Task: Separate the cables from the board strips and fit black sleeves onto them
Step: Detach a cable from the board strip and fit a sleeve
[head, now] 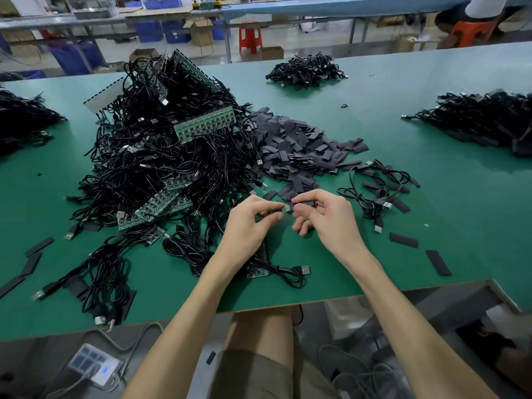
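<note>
Above the table (431,226), left hand (250,223) pinches a small board (285,209), right hand (325,217) a half-hidden sleeve (308,203).

- Left grip (253,223): thumb and forefinger pinch a small board (286,209), other fingers curled beneath.
- Right grip (325,217): thumb and forefinger pinch a black sleeve (308,203), just beside the left grip's fingertips.
- Left forearm (201,298) and right forearm (385,298): bare, converging toward both grips.

Tangled heap of black USB cables (138,168), mixed with green circuit board strips (204,123), lies left of centre on the table (446,203). A loose pile of flat black sleeves (293,151) adjoins its right side. The left hand (250,223) pinches a small green board piece (285,209). The right hand (325,217) pinches one black sleeve (305,203) just beside it.
</note>
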`<state>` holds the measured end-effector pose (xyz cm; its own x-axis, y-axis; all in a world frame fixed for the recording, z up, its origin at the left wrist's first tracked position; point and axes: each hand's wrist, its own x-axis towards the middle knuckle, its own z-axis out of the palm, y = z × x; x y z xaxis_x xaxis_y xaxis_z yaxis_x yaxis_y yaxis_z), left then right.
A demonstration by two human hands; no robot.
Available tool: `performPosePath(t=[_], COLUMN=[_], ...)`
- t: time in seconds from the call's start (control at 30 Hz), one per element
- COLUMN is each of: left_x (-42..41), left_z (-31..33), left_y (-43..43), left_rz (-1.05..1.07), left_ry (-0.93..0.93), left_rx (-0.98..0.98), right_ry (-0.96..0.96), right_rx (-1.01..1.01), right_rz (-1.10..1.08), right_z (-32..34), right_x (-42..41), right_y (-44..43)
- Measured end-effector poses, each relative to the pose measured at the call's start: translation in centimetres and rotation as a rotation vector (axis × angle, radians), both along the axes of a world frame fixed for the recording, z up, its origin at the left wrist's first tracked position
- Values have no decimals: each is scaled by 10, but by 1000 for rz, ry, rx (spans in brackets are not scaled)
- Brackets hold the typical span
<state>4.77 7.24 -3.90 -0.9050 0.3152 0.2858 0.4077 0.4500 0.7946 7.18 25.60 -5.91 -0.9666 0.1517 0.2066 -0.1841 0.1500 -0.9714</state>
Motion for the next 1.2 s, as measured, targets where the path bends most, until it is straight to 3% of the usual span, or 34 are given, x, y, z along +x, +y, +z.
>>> performPosePath(t=[0.1,0.43,1.2], left_x=[0,-3,-4], left_z=[0,-6,-9], left_y=[1,-1,-2], left_rz=[-20,-36,-102], left_ry=[-22,-11,-154], left_rx=[12,58,247], right_ry=[18,-36,-64], right_rx=[23,-175,-94], right_rz=[-10,157,143], right_z=[-2,3,3], right_x=[0,2,1], right_y=[1,3,1])
